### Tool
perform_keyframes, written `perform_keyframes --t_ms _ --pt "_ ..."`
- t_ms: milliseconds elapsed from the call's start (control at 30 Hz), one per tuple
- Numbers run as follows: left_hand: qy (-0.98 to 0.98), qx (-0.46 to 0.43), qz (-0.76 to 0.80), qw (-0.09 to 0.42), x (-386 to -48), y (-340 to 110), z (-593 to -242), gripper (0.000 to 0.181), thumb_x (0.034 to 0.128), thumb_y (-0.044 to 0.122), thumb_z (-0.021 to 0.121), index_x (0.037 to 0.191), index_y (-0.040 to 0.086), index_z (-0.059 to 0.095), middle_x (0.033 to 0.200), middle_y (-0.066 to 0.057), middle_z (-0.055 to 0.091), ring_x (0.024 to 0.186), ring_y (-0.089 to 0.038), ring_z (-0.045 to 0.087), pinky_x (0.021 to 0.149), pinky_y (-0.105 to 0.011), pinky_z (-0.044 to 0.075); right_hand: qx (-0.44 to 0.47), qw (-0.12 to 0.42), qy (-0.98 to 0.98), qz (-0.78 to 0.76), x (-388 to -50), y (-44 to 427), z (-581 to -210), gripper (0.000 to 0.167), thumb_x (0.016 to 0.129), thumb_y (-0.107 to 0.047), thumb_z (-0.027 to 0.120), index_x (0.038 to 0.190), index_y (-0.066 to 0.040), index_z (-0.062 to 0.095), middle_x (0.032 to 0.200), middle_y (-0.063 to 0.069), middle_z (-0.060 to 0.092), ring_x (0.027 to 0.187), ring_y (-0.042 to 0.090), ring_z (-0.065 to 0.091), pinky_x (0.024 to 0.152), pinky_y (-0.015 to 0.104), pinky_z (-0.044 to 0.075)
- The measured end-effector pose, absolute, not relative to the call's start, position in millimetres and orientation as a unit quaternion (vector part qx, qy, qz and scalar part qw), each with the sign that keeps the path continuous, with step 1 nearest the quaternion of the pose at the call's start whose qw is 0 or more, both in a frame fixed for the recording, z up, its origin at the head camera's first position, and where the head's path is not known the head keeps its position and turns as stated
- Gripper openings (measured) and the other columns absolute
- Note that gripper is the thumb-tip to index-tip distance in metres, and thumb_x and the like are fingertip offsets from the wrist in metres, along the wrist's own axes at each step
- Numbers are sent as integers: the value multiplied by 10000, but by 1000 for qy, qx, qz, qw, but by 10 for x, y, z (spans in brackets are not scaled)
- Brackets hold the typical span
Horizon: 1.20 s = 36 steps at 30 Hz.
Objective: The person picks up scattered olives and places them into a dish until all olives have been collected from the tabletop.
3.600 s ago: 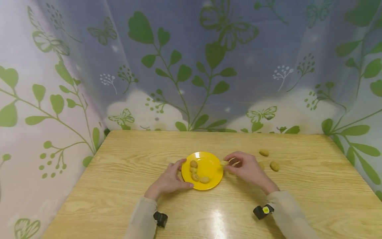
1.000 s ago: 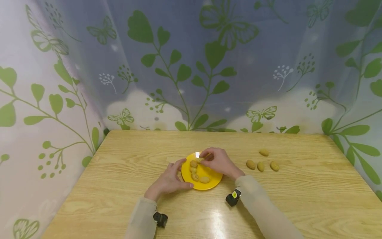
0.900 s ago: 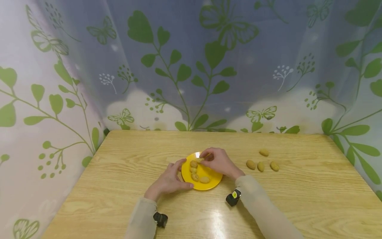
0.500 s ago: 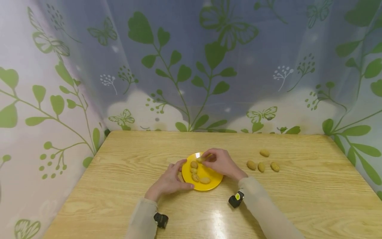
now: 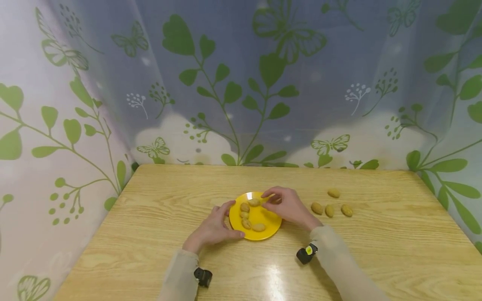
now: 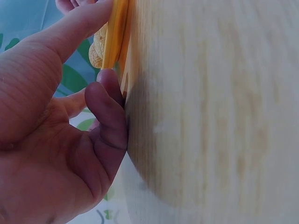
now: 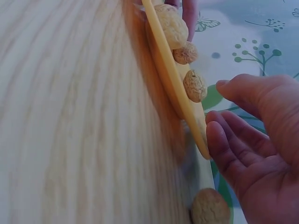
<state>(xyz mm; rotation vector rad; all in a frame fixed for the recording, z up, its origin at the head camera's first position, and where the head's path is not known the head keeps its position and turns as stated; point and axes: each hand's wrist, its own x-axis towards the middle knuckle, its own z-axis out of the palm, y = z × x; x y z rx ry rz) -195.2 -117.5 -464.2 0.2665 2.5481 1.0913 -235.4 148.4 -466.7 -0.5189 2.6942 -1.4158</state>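
I see left hand (image 5: 212,225) grasping yellow plate (image 5: 268,216) by left rim, thumb at near edge
Right hand (image 5: 289,205) released, fingers parted, tips over plate's right part, just beside farthest lump
Five tan wrinkled lumps (image 5: 258,227) on plate, curved row toward its left
Four loose lumps (image 5: 329,210) right of plate, on wooden table (image 5: 180,188)
Pale sleeves (image 5: 178,274) on near side of plate
Leafy curtain (image 5: 241,92) behind plate

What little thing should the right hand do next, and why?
I'd guess the right hand should reach for the table walnut nearest the plate. Its fingers look free, five walnuts are on the yellow plate, four lie on the table, and the left hand holds the plate's edge.
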Motion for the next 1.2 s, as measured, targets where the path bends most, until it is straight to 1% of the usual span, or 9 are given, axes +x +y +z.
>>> perform_keyframes --t_ms 133,300,500,700,933,1200 --pt "901 96 384 178 -1951 -1172 -4644 1017 770 403 894 1597 228 327 1354 -143 470 845 -188 567 750 -307 490 -164 26 873 -458 -2328 1541 -4648 222 914 -197 778 1132 -158 753 1157 29 742 988 176 709 867 352 597" --pt "900 95 387 178 -1945 -1173 -4639 1016 770 389 895 1596 222 328 1350 -147 469 844 -187 563 746 -304 488 -161 20 870 -466 -2292 1622 -4605 250 927 -229 765 1158 -134 748 1161 75 748 969 214 723 806 348 606" --pt "901 97 386 174 -1949 -1177 -4636 1008 770 376 895 1594 221 335 1343 -144 471 836 -179 563 738 -293 487 -154 18 870 -469 -2266 1729 -4582 283 942 -276 750 1187 -133 741 1163 89 742 943 204 724 758 307 601" --pt "901 101 385 174 -1940 -1172 -4627 1003 772 373 894 1592 223 336 1332 -139 478 843 -178 559 739 -294 483 -151 17 866 -476 -2220 1848 -4570 275 956 -276 733 1198 -147 733 1159 91 734 913 202 728 725 286 601" --pt "902 103 383 172 -1933 -1165 -4612 1000 772 366 895 1590 218 340 1314 -133 485 842 -178 552 744 -302 479 -152 -14 873 -462 -2185 1960 -4607 266 944 -260 751 1175 -129 742 1177 60 732 947 183 713 756 244 588" --pt "901 102 384 171 -1943 -1167 -4612 1002 767 373 897 1588 218 345 1323 -137 485 844 -178 549 743 -297 476 -147 -22 878 -455 -2111 2083 -4617 281 947 -268 746 1175 -105 739 1155 56 736 946 181 703 767 246 581"
